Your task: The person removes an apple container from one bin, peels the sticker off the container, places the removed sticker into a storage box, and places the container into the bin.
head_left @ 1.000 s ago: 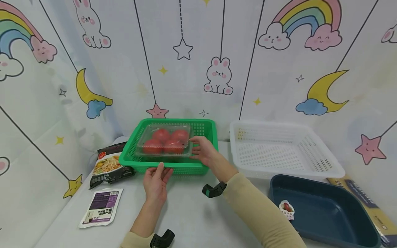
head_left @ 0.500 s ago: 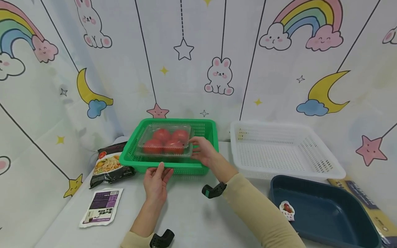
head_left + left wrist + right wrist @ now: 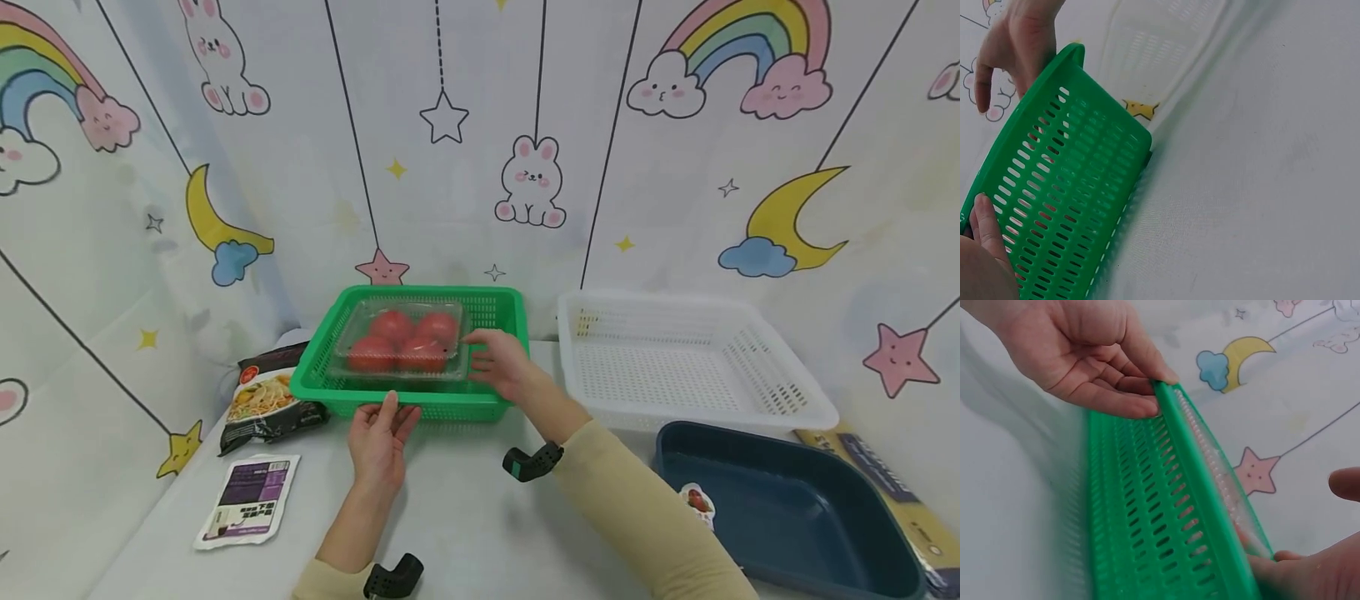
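A clear plastic box of several tomatoes (image 3: pixel 408 343) sits inside the green basket (image 3: pixel 457 400). The left hand (image 3: pixel 377 446) pinches the basket's front rim; the right wrist view shows its thumb (image 3: pixel 1163 370) over the rim and its fingers (image 3: pixel 1122 403) against the outer wall. Over the basket's right side hovers the right hand (image 3: pixel 506 367), fingers loosely bent and holding nothing. Its fingertips are close to the right end of the tomato box; whether they touch it cannot be told.
A white basket (image 3: pixel 600 412) stands at the right, with a dark blue tray (image 3: pixel 795 508) in front. Partly behind that tray lies a yellow-brown package (image 3: pixel 892 508). A black noodle packet (image 3: pixel 262 396) and a white-purple pouch (image 3: pixel 247 502) are on the left.
The right hand has moved slightly right, away from the tomato box. The left hand, the basket and the box stay in place.
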### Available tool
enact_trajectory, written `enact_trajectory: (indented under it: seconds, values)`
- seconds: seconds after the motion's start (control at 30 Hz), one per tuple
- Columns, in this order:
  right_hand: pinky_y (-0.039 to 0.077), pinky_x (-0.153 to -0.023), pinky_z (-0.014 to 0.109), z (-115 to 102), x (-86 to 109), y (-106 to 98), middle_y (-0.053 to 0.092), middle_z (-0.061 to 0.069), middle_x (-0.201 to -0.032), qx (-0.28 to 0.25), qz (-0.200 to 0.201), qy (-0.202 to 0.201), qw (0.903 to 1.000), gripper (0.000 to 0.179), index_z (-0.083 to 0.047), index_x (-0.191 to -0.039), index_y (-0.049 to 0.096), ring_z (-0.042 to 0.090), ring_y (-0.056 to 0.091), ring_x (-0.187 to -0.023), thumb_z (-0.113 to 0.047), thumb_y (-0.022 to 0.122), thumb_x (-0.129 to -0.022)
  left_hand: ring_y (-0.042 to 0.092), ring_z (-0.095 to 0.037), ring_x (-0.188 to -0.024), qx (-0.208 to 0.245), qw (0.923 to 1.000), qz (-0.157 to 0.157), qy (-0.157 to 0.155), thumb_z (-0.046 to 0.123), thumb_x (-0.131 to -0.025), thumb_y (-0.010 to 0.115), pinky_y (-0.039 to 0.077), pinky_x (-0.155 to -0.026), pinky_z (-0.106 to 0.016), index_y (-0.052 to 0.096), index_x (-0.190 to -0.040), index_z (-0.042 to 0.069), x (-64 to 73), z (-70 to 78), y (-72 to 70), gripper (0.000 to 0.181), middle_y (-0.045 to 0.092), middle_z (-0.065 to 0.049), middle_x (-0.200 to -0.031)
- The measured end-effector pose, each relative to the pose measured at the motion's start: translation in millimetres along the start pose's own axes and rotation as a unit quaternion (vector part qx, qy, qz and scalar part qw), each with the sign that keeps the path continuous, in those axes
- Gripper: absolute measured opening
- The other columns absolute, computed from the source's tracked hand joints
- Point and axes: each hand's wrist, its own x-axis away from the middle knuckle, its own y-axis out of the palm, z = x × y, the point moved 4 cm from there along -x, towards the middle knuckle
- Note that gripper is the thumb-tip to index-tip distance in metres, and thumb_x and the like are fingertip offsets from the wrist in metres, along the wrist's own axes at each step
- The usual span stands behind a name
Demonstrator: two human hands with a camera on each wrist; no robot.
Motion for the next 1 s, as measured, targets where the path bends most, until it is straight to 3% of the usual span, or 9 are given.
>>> enact_trajectory:
  seconds: [0.27, 0.57, 0.8, 1.0]
  values:
    - [0.038, -0.113, 0.045, -21.4, 37.8, -15.7, 0.032, 0.029, -0.156, 0.009, -0.066, -0.045, 0.9968, 0.058, 0.008, -0.155, 0.023, 0.04, 0.035, -0.143, -0.011, 0.044, -0.104, 0.071, -0.017, -0.079, 0.0, 1.0, 0.001, -0.002, 0.01, -0.101, 0.063, 0.059, -0.083, -0.036, 0.041, -0.099, 0.002, -0.6, 3.0, 0.2, 0.023, 0.054, -0.007, -0.09]
    - [0.046, -0.105, 0.041, -26.7, 79.7, -32.8, 0.044, 0.028, -0.149, 0.025, -0.083, -0.067, 0.994, 0.054, 0.01, -0.151, 0.032, 0.038, 0.049, -0.134, -0.009, 0.045, -0.102, 0.071, -0.018, -0.081, 0.009, 0.9999, 0.002, -0.015, 0.01, -0.102, 0.061, 0.059, -0.083, -0.035, 0.04, -0.098, 0.002, 0.5, 6.8, -1.1, 0.022, 0.054, -0.007, -0.092]
    - [0.052, -0.099, 0.039, -15.5, 96.9, -49.9, 0.057, 0.024, -0.138, 0.043, -0.07, -0.071, 0.9941, 0.047, 0.009, -0.146, 0.041, 0.029, 0.064, -0.118, -0.011, 0.047, -0.104, 0.071, -0.018, -0.085, 0.015, 0.9981, -0.007, -0.059, 0.017, -0.102, 0.062, 0.057, -0.087, -0.033, 0.042, -0.101, 0.005, 3.3, 7.2, -2.1, 0.023, 0.057, -0.005, -0.096]
    - [0.053, -0.096, 0.036, -11.3, 113.3, -66.0, 0.065, 0.018, -0.13, 0.061, -0.063, -0.077, 0.9931, 0.045, 0.01, -0.142, 0.045, 0.026, 0.067, -0.112, -0.014, 0.05, -0.105, 0.071, -0.017, -0.086, -0.058, 0.9903, -0.066, -0.107, 0.018, -0.105, 0.057, 0.058, -0.087, -0.031, 0.049, -0.108, 0.005, 11.0, 2.8, -1.8, 0.016, 0.063, -0.004, -0.096]
